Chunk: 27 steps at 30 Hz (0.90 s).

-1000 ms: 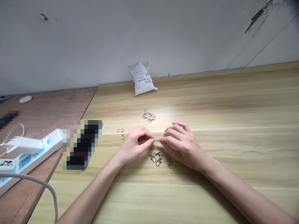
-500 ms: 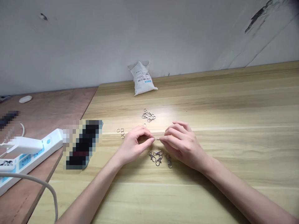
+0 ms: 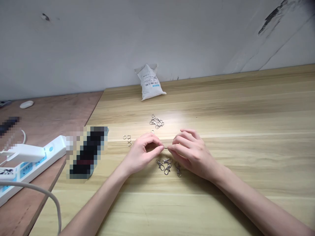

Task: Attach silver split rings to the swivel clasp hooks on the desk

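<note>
1. Lying nearest the person, just short of the hands, are a few silvery swivel lobster clasps [image 3: 167,169]; they look light, hard and smooth, best picked up by the swivel end.
2. Just beyond them, a slim metal piece [image 3: 165,147] sits between the two hands, mostly covered by fingers – whether it is a ring cannot be told. The left hand [image 3: 142,150] pinches one end between thumb and index finger; the right hand [image 3: 193,150] grasps the other with bunched fingertips, its remaining fingers loosely curved.
3. That piece should be almost weightless, stiff and a little slippery, hardly fragile; a firm fingertip hold at its two ends suits it, as so little surface is offered.
4. Beside the left hand lie several small metal rings [image 3: 129,144], thin enough that an edge would be the place to lift them. Farther off, a second clasp pile [image 3: 157,123] sits tangled together.
5. Beneath everything, the wood-grain table [image 3: 228,209] looks flat and smooth. Left of it, a reddish-brown board [image 3: 81,102] carries a white power strip [image 3: 57,146]; a pixelated dark object [image 3: 86,152] rests near the seam.
6. Farthest back, a white labelled plastic packet [image 3: 151,83] stands near the grey wall [image 3: 187,36] – chipped and cracked at upper right.
</note>
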Motion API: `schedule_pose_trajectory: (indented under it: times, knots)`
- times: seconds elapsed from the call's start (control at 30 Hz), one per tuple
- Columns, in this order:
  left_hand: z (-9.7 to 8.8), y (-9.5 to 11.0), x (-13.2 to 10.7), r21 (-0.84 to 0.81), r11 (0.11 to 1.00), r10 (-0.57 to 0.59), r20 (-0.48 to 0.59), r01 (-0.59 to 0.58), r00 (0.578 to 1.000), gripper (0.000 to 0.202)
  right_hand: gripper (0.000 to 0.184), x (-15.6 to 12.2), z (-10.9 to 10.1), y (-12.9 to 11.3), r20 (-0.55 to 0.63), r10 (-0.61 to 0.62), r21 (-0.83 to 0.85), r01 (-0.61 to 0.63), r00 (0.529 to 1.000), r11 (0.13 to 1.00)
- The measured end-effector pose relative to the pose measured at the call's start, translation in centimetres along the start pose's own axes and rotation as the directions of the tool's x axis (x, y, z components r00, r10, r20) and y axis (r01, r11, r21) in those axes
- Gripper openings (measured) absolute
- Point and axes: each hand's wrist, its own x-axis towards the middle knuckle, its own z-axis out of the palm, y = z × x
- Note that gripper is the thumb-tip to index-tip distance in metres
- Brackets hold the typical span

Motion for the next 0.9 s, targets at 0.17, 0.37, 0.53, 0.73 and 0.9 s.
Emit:
schedule_pose_trajectory:
  times: [0.17, 0.37, 0.53, 0.73, 0.9]
  knots:
    - [-0.01, -0.08, 0.04, 0.003, 1.0, 0.005, -0.008, -0.004, 1.0, 0.01, 0.013, -0.01, -0.05, -0.08, -0.015, 0.0, 0.017, 0.0, 1.0, 1.0]
    - [-0.08, -0.07, 0.06, 0.006, 1.0, -0.002, -0.009, 0.002, 1.0, 0.009, 0.013, -0.02, -0.08, -0.13, -0.009, 0.005, 0.029, -0.005, 1.0, 1.0]
    - [-0.05, 0.01, 0.08, 0.023, 1.0, -0.007, -0.008, 0.007, 1.0, 0.009, 0.014, 0.03, -0.06, -0.14, -0.004, 0.006, 0.036, -0.006, 1.0, 0.999]
    - [-0.06, 0.06, 0.05, 0.03, 1.0, -0.008, -0.005, 0.008, 1.0, 0.01, 0.015, 0.01, 0.04, -0.08, 0.002, 0.006, 0.04, -0.006, 1.0, 0.999]
    - [-0.05, 0.03, 0.08, 0.057, 0.998, -0.008, -0.007, 0.009, 1.0, 0.011, 0.015, -0.06, 0.16, 0.01, 0.026, 0.009, 0.045, -0.01, 1.0, 0.999]
